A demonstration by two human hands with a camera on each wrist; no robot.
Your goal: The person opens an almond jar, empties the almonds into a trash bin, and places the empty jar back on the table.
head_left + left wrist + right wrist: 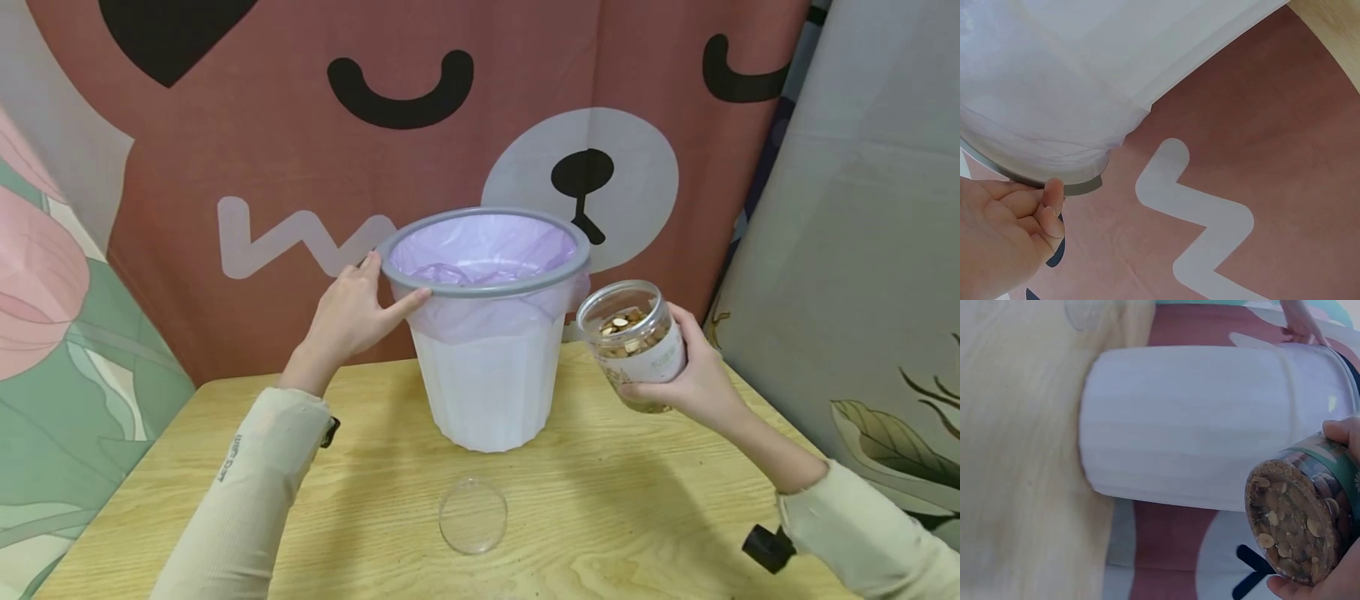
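A white trash bin (491, 392) stands upright on the table, a purple bag (480, 237) lining it under a grey rim ring (483, 291). My left hand (352, 308) grips the rim at its left side, thumb along the front; its fingers curl at the ring in the left wrist view. Held in my right hand (701, 375) is a clear lidless jar (636, 354), its mouth tilted towards the bin. Brown and pale nut-like pieces (1288, 525) fill its lower part; their exact kind is unclear. The jar is off the table, right of the bin.
A clear round lid (473, 517) lies on the wooden table (390, 533) in front of the bin. Behind hangs a reddish curtain (285, 150) with a cartoon face, and a grey patterned cloth (855, 250) borders the right side.
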